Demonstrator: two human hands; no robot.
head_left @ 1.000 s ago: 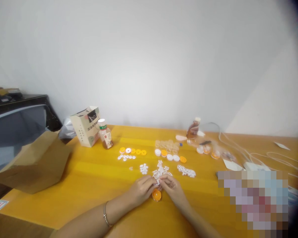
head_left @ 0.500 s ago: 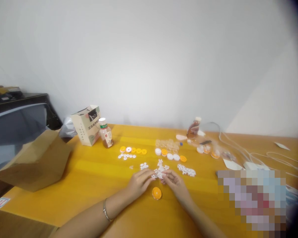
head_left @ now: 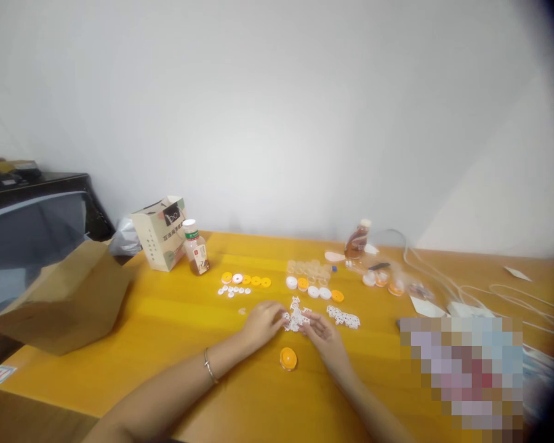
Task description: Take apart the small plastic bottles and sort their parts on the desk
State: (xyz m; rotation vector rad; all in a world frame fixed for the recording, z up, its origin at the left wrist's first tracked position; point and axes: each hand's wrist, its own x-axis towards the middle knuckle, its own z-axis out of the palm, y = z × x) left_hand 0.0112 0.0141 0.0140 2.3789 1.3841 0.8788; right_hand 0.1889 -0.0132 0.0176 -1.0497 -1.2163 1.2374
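Observation:
My left hand (head_left: pixel 262 323) is closed, its fingertips pinching at the left edge of a small heap of white openwork plastic pieces (head_left: pixel 296 319). At the heap's right edge, the thumb and fingers of my right hand (head_left: pixel 324 339) are closed on a white piece. The pieces are too small and blurred to tell apart. Below the heap, between my forearms, sits an orange round cap-like part (head_left: pixel 288 359), touched by neither hand. A second group of white openwork pieces (head_left: pixel 343 317) lies to the right of my right hand.
Rows of orange and white discs (head_left: pixel 256 281), small white round parts (head_left: pixel 234 290) and clear rings (head_left: pixel 309 269) lie farther back. Two bottles (head_left: pixel 196 249) (head_left: pixel 357 240) stand behind them. A paper bag (head_left: pixel 161 234) and a cardboard box (head_left: pixel 69 295) are left; cables (head_left: pixel 443 271) lie right.
My left hand has lifted and shifted slightly, now covering the spot where a cluster of small white parts showed. My right hand stays by the heap. The view has moved a little.

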